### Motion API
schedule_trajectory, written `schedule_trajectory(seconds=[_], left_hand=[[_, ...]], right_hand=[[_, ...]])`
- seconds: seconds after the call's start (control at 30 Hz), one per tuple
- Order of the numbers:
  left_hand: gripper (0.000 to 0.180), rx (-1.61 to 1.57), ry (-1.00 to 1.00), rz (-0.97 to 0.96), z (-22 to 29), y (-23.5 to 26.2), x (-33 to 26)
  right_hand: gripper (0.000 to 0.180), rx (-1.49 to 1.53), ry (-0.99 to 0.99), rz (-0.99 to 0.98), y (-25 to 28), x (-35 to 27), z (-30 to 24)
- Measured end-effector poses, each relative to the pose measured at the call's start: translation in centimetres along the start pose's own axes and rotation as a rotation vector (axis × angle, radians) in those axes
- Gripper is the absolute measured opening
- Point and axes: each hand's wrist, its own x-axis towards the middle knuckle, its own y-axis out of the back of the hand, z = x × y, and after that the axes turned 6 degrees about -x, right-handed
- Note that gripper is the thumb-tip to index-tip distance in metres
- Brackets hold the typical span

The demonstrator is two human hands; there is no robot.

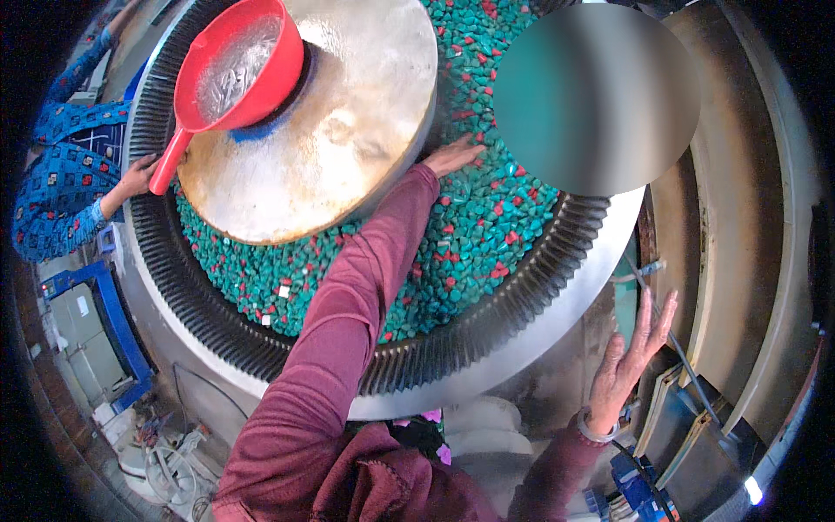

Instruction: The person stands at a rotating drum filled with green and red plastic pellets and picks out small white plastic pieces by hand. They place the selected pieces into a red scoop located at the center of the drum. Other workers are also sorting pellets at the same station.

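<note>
My left hand reaches into a large round tub, its fingers stretched out over the green and red tumbling stones. Nothing shows in that hand. Beside its wrist rises the broad metal dome in the tub's middle. My right hand is raised outside the tub's right rim with fingers spread, and it holds nothing. A red plastic scoop with thin shiny metal pieces inside sits over the dome at the upper left, its handle pointing toward a co-worker.
A co-worker's hand is beside the scoop's handle, at the tub's left rim. Dark ribbed lining runs around inside the tub. Flat boards lean at the lower right, near a cable. A blue-framed box stands at left.
</note>
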Motion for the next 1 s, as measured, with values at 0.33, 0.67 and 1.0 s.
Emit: schedule_trajectory(seconds=[0.33,0.67,1.0], left_hand=[[0.090,0.491,0.121,-0.501,2.6,-3.5,-7.4],[0.089,0.789,0.079,-0.597,0.7,-6.0,-16.9],[0.086,0.915,0.170,-0.801,-0.9,-3.3,-27.0]], right_hand=[[0.059,0.012,0.177,-0.149,3.2,2.8,-6.1],[0.053,-0.022,0.325,-0.454,-0.4,1.0,-11.7],[0.044,0.085,0.284,-0.610,-3.9,-4.6,-11.1]])
